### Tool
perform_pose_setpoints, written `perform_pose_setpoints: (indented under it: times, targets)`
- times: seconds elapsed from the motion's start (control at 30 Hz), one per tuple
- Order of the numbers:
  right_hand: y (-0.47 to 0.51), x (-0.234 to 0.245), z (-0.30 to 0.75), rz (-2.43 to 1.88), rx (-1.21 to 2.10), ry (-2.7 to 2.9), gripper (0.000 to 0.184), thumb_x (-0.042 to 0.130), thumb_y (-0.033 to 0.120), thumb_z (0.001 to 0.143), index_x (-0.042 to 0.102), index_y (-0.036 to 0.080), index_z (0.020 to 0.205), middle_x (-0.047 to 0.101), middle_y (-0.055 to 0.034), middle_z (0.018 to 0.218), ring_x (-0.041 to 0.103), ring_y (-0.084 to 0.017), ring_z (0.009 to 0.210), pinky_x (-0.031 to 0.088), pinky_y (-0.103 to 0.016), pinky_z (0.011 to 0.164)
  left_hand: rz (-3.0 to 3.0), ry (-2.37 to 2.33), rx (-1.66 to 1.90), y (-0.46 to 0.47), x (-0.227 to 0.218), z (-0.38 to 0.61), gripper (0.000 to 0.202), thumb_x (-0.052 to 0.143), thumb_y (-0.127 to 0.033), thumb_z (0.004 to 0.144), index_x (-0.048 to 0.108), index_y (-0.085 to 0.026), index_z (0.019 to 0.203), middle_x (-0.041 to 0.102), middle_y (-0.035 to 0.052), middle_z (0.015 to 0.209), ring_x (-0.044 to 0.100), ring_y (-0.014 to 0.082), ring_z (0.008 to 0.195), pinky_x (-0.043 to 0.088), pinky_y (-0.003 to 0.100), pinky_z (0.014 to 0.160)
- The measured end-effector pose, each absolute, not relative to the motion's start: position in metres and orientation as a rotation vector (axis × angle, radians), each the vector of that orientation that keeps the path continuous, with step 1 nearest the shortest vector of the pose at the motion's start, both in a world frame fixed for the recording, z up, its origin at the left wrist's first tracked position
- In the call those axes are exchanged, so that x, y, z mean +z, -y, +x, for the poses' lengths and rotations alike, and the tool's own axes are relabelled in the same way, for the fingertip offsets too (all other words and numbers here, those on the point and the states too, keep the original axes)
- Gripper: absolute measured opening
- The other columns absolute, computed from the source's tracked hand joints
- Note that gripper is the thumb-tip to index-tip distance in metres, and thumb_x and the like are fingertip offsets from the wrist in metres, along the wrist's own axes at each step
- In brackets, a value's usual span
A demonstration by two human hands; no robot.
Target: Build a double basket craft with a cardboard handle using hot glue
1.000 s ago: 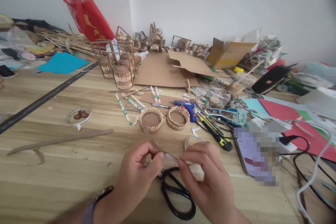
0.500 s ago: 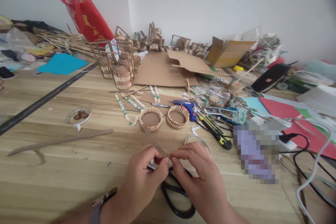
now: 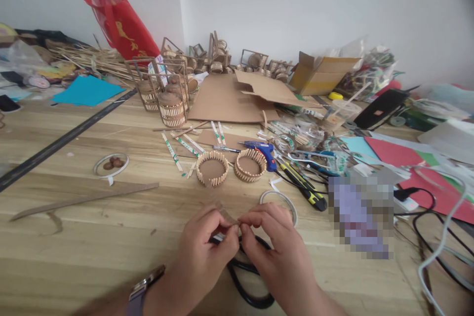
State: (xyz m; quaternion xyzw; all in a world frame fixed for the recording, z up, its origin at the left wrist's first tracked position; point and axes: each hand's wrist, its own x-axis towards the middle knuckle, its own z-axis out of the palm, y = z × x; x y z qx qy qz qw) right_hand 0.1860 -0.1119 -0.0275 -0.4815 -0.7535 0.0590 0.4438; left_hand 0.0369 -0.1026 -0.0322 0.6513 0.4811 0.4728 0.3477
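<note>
Brown and thin, the paper strip (image 3: 224,212) is low in the middle of the view, between our two hands and over the wooden counter (image 3: 92,256). Our left hand (image 3: 211,247) pinches it between thumb and finger. Our right hand (image 3: 276,247) is pinched small too, with its fingertips at the near end, right next to our left thumb. The far end points up toward the left stick ring (image 3: 213,170); we can't tell if it touches. The right stick ring (image 3: 250,173) sits just beside that one.

We think we are at a fiddly finger step, working on the strip's tip. It may be peeling or bending; we can't tell, as our fingers hide it. The next move seems to call for a soft, steady pinch, so the strip does not crease or slip.

Under our hands lie the black-handled scissors (image 3: 252,301), and the white tape roll (image 3: 294,210) is just past our right hand.

Now the writing. The red bag (image 3: 122,24) has gold signs on it, too blurry for us to read. The paper wrappers (image 3: 169,149) have green print, but it is too tiny. The black speaker (image 3: 381,108) has a little label we can't read. Little squares cover the phone (image 3: 355,217).
</note>
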Motion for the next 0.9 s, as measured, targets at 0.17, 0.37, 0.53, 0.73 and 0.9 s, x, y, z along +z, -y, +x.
perform_pose_setpoints:
  times: [0.17,0.37,0.53,0.73,0.9]
  targets:
    - [0.1110,-0.0252,0.1889,-1.172,0.172,1.884,0.016,0.056,0.009,0.084,0.062,0.023,0.082,0.067,0.0014,0.073,0.062,-0.016,0.069,0.044,-0.030,0.066,1.672,-1.256,1.205,0.1029,-0.0329,0.0357,0.016,0.060,-0.018,0.076,0.060,-0.021,0.060,0.061,-0.0011,0.060,0.052,0.0135,0.057,0.039,0.022,0.057]
    - [0.1112,-0.0259,0.1893,-1.161,0.172,1.880,0.014,0.058,0.010,0.085,0.063,0.023,0.082,0.067,0.0019,0.074,0.062,-0.015,0.070,0.043,-0.030,0.067,1.746,-1.258,1.219,0.1014,-0.0339,0.0354,0.017,0.059,-0.016,0.078,0.058,-0.021,0.061,0.061,-0.0020,0.061,0.052,0.0122,0.057,0.039,0.020,0.056]
    - [0.1113,-0.0278,0.1885,-1.151,0.162,1.875,0.014,0.059,0.010,0.084,0.063,0.023,0.082,0.067,0.0018,0.073,0.062,-0.015,0.069,0.043,-0.030,0.067,1.844,-1.260,1.274,0.1019,-0.0355,0.0358,0.017,0.057,-0.015,0.078,0.058,-0.020,0.062,0.060,-0.0030,0.061,0.053,0.0104,0.056,0.040,0.018,0.055]
    - [0.1117,-0.0281,0.1881,-1.135,0.160,1.866,0.014,0.060,0.009,0.084,0.063,0.023,0.083,0.067,0.0021,0.073,0.062,-0.015,0.068,0.043,-0.030,0.066,1.916,-1.263,1.365,0.1031,-0.0348,0.0366,0.017,0.056,-0.013,0.077,0.056,-0.019,0.061,0.059,-0.0047,0.060,0.053,0.0081,0.055,0.041,0.015,0.055]
    - [0.1122,-0.0293,0.1870,-1.147,0.160,1.855,0.014,0.059,0.010,0.084,0.061,0.023,0.082,0.066,0.0019,0.073,0.062,-0.015,0.068,0.043,-0.030,0.065,1.919,-1.263,1.355,0.1032,-0.0345,0.0365,0.017,0.056,-0.013,0.078,0.057,-0.019,0.061,0.060,-0.0041,0.060,0.054,0.0081,0.055,0.042,0.015,0.055]
